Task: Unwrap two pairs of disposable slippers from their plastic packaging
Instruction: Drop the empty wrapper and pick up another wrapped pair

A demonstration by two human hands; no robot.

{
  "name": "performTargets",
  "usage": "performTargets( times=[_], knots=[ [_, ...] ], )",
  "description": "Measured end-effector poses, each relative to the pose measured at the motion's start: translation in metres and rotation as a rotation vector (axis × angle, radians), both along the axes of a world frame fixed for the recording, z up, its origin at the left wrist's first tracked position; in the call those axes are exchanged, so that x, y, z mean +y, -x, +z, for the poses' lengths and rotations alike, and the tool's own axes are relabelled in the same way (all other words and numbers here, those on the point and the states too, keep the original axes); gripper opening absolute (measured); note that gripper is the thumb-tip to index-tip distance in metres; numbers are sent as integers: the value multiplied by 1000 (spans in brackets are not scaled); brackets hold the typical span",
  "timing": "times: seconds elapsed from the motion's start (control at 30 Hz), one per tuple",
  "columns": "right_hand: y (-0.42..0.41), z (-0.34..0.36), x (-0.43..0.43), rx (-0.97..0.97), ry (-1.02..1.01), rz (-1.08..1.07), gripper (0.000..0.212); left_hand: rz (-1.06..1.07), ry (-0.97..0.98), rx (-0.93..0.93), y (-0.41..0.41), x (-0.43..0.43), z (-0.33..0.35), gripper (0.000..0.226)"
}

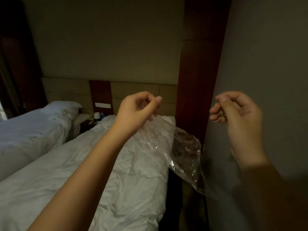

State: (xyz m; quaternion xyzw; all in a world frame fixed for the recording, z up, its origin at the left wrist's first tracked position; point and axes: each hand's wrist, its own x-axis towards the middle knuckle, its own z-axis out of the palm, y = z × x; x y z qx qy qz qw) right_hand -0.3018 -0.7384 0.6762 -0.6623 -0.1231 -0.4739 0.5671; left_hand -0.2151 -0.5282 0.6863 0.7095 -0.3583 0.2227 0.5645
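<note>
A clear, crinkled plastic bag (180,147) hangs in the air over the right edge of the near bed. My left hand (140,107) pinches its top edge between thumb and fingers, and the bag trails down and to the right from there. My right hand (236,112) is raised at the same height, apart from the left, with thumb and forefinger pressed together. I see nothing clearly between them, and this hand is slightly blurred. No slippers are visible.
Below my arms lies a bed with a rumpled white duvet (100,164). A second white bed (33,127) is at the left, with a nightstand holding small items (96,115) between them. A dark wooden post (198,72) and a grey wall (270,47) stand at the right.
</note>
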Motion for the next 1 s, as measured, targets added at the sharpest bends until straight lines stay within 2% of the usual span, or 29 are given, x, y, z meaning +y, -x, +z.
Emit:
performTargets(
  times=[0.27, 0.43, 0.63, 1.0],
  knots=[
    [-9, -11, 29, 24, -35, 27, 13, 28, 47, 34, -1, 28, -10, 23],
    [-22, -8, 82, 24, -36, 50, 12, 15, 77, 5, -11, 87, -7, 24],
    [-48, -14, 203, 13, -20, 38, 12, 61, 59, -40, -38, 207, -15, 26],
    [-103, -41, 439, 87, -70, 90, 12, 147, -1, 8, -81, 448, -24, 28]
  ],
)
